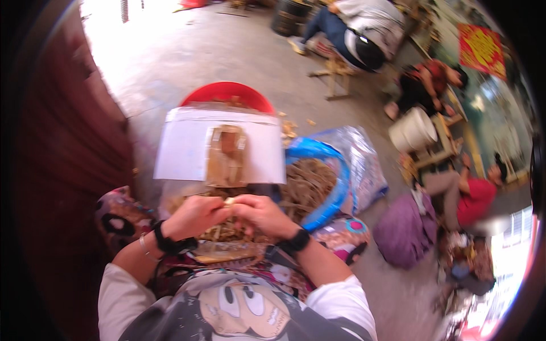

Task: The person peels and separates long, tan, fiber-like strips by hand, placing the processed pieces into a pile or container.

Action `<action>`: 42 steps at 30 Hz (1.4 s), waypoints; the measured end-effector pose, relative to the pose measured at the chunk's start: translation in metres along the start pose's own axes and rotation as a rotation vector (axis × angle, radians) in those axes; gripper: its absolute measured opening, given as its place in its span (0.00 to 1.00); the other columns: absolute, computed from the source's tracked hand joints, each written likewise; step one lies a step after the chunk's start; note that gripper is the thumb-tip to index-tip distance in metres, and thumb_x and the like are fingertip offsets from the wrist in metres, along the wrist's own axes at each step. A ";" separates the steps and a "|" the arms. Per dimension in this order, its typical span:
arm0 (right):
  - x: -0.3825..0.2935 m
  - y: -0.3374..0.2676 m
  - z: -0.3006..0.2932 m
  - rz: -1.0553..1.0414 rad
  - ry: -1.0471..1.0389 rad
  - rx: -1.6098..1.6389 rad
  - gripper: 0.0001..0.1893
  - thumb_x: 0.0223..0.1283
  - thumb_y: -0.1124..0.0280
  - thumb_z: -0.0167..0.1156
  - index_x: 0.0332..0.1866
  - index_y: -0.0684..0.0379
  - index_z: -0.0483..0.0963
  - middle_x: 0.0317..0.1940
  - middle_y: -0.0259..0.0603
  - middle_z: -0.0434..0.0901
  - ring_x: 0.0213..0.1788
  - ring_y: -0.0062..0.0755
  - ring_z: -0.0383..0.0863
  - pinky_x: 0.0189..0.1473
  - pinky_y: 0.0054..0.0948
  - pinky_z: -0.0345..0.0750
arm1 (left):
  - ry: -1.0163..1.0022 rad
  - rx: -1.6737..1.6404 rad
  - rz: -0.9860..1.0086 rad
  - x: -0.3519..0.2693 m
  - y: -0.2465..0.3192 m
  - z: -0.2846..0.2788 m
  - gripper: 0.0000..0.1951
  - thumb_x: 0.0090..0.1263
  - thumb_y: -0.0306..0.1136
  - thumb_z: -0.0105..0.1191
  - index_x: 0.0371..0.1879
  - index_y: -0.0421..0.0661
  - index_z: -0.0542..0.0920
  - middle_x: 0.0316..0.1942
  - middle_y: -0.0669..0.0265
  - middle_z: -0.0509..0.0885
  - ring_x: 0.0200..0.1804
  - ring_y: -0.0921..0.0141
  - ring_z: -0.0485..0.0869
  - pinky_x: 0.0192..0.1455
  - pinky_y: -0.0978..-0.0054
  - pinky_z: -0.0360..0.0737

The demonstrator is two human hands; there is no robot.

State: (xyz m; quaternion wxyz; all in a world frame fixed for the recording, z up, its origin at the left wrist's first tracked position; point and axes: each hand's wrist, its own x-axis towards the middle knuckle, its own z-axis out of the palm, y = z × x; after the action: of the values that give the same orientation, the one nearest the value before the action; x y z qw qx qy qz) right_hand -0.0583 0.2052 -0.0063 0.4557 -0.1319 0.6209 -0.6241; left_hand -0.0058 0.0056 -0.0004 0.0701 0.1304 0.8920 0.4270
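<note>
My left hand (194,216) and my right hand (265,216) meet in front of my lap, fingertips closed from both sides on a small pale piece (229,201). Its material is too blurred to tell. Beneath them, small brown and yellowish pieces (222,233) fill a transparent container (232,249) on my lap. Just beyond the hands lies a white board (183,145), bearing a brown block-like patch (228,143) under clear tape or plastic. To the right, a blue plastic bag (341,170) stands open, holding brown dried strips (309,183).
A red basin (230,90) stands behind the board. Clear plastic wrapping (362,166) and a purple sack (405,230) lie to the right. Several people sit farther off, near a white bucket (413,130) and a wooden stool (335,76). A dark red surface (72,170) rises at left.
</note>
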 end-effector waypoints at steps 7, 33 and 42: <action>-0.011 -0.013 -0.008 0.052 -0.076 -0.010 0.18 0.67 0.67 0.50 0.57 0.64 0.68 0.33 0.37 0.81 0.31 0.19 0.79 0.25 0.15 0.74 | -0.166 -0.755 -0.194 -0.005 -0.014 -0.008 0.13 0.71 0.37 0.51 0.32 0.39 0.80 0.24 0.71 0.81 0.26 0.82 0.76 0.28 0.84 0.73; -0.014 -0.021 -0.011 -0.019 0.101 0.019 0.04 0.59 0.72 0.60 0.35 0.61 0.76 0.18 0.26 0.70 0.17 0.11 0.63 0.18 0.13 0.59 | -0.189 -1.148 -0.230 -0.002 -0.020 -0.005 0.11 0.74 0.38 0.47 0.40 0.41 0.72 0.32 0.64 0.82 0.32 0.77 0.81 0.37 0.81 0.77; -0.009 -0.019 0.003 -0.031 0.029 -0.098 0.05 0.60 0.71 0.60 0.34 0.61 0.76 0.23 0.24 0.73 0.23 0.09 0.65 0.24 0.13 0.61 | -0.361 -1.189 -0.358 -0.004 -0.013 0.007 0.06 0.72 0.33 0.49 0.34 0.45 0.72 0.31 0.61 0.83 0.31 0.72 0.82 0.33 0.78 0.78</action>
State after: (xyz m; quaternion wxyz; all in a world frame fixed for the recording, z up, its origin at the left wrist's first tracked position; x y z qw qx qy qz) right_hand -0.0593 0.2064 0.0145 0.4301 -0.1545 0.6549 -0.6018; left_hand -0.0024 0.0014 -0.0147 0.3496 -0.0117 0.4852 0.8014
